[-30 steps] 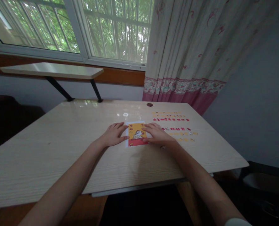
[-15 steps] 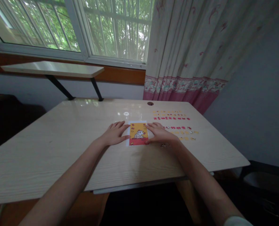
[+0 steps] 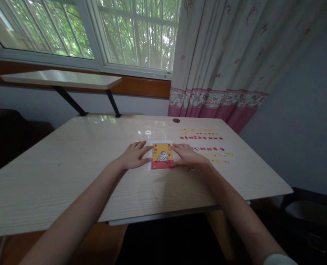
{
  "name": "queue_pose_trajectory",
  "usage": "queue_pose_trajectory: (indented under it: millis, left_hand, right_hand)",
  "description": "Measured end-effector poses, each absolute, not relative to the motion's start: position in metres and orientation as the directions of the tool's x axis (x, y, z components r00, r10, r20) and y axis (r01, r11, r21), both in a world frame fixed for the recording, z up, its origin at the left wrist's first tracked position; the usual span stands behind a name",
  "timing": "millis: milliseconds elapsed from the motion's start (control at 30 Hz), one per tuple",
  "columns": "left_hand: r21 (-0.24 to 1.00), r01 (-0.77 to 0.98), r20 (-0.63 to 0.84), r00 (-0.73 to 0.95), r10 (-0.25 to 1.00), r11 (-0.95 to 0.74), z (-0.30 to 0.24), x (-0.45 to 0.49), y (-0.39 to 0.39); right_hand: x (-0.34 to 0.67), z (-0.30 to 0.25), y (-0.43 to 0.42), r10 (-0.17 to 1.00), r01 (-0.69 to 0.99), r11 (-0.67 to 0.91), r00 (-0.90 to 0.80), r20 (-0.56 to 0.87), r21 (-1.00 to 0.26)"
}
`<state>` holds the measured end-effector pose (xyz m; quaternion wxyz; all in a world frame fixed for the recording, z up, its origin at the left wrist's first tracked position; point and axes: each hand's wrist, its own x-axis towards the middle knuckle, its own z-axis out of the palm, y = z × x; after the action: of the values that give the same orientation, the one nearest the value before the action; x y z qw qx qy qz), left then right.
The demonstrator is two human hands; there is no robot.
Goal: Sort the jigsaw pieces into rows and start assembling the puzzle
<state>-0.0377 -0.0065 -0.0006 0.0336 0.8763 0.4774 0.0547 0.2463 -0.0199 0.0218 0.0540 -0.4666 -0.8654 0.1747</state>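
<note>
A picture card [image 3: 162, 155] lies flat on the desk in front of me, yellow above and red below, with a white cartoon animal and a white border. My left hand [image 3: 135, 155] rests at its left edge, fingers spread, thumb and index finger touching the border. At the right edge lies my right hand [image 3: 188, 156], also with fingers stretched out and touching the card. Rows of small red puzzle pieces [image 3: 207, 149] and yellow puzzle pieces [image 3: 218, 161] lie beyond and beside my right hand, which partly hides some. A few whitish pieces [image 3: 193, 169] sit just under my right wrist.
The pale wooden desk [image 3: 77, 176] has a round cable hole [image 3: 176, 120] near its back edge. A raised shelf [image 3: 64, 79] on black legs stands at the back left. Behind are a barred window and a patterned curtain [image 3: 213, 73]. A dark chair [image 3: 309, 209] stands at the right.
</note>
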Motion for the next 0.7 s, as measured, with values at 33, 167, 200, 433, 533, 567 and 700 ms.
queue_pose_trajectory:
  millis: [33, 167, 200, 433, 533, 567, 700]
  left_hand:
    - [0.108, 0.833, 0.064, 0.538, 0.84, -0.542, -0.0008, -0.0379, -0.0066]
    - [0.096, 0.835, 0.067, 0.538, 0.84, -0.542, -0.0012, -0.0384, -0.0063]
    - [0.094, 0.834, 0.065, 0.54, 0.839, -0.544, -0.0012, -0.0384, -0.0061]
    - [0.111, 0.825, 0.074, 0.55, 0.832, -0.555, 0.0005, -0.0382, -0.0059]
    - [0.114, 0.826, 0.07, 0.547, 0.834, -0.552, 0.0005, -0.0389, -0.0057]
    - [0.113, 0.826, 0.069, 0.547, 0.834, -0.552, 0.0003, -0.0391, -0.0055]
    - [0.091, 0.827, 0.056, 0.552, 0.832, -0.555, -0.001, -0.0396, -0.0045]
  right_hand:
    - [0.2464, 0.0219, -0.0199, 0.826, 0.788, 0.504, -0.559, -0.069, -0.354]
    - [0.2468, 0.0217, -0.0199, 0.825, 0.786, 0.504, -0.56, -0.068, -0.357]
    - [0.2468, 0.0216, -0.0198, 0.826, 0.787, 0.503, -0.56, -0.069, -0.357]
    - [0.2457, 0.0236, -0.0208, 0.83, 0.792, 0.491, -0.551, -0.08, -0.362]
    - [0.2453, 0.0262, -0.0222, 0.832, 0.791, 0.49, -0.55, -0.075, -0.365]
    - [0.2453, 0.0267, -0.0225, 0.832, 0.79, 0.491, -0.55, -0.071, -0.367]
    - [0.2461, 0.0264, -0.0219, 0.828, 0.787, 0.498, -0.557, -0.071, -0.364]
